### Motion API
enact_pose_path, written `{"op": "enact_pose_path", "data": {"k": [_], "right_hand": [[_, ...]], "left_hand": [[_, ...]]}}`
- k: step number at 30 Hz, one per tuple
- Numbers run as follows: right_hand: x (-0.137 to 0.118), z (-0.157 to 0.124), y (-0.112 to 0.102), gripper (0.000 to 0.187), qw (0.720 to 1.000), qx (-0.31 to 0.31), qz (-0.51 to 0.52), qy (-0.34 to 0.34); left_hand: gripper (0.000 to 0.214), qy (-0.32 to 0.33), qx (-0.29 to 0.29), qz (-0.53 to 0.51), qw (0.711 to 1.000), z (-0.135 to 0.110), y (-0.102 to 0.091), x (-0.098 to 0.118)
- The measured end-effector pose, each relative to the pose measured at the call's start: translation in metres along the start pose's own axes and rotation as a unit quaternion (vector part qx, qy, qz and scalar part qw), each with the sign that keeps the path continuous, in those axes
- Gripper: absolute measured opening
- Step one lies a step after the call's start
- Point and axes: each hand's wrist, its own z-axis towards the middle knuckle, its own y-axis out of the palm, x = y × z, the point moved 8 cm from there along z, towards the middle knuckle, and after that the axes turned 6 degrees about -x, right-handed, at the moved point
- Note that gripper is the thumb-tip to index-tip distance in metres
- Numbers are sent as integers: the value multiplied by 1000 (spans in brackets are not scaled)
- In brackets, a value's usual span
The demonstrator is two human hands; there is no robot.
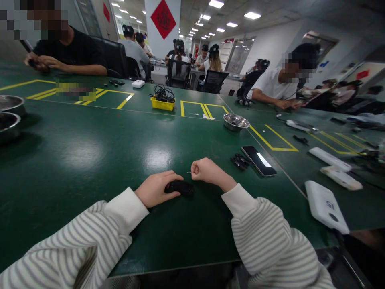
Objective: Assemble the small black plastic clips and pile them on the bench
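My left hand [159, 188] is closed around a small black rounded device [182, 188], shaped somewhat like a computer mouse, on the green table. Its thumb lies along the near side and the fingers along the far side. Just beyond and to the right, my right hand [207, 171] is curled into a pinch. A thin metal rod [189, 172] sticks out leftward from its fingertips, above the device; the rest of the rod is hidden in the fist. Further right lie some small black parts [240, 161] and a phone [259, 161] with part of its screen lit.
A steel bowl [236, 122] and a yellow tray [163, 103] of black cables stand further back. Metal bowls [9, 122] are at the left edge. White power banks [327, 206] lie to the right. Co-workers sit across the table at left and right.
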Motion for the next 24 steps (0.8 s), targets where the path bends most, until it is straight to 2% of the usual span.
{"op": "enact_pose_path", "data": {"k": [3,5,9,13,18,24], "right_hand": [[2,-5,-7,6,999,46,27,-1],[-1,-12,-10,4,994,72,86,-12],[-23,-28,-7,7,975,92,189,-70],[-43,-35,1,6,970,117,186,-106],[-46,-32,11,6,967,121,194,-112],[-46,-33,11,5,968,132,183,-112]], "left_hand": [[31,0,8,17,1000,0,0,1],[31,-4,15,27,1000,0,-3,-1],[33,-1,19,43,999,-2,-6,-2],[31,9,15,27,999,-1,-6,-1],[30,1,16,0,1000,0,-4,-3],[30,-3,16,-9,1000,-1,-5,-4]]}}
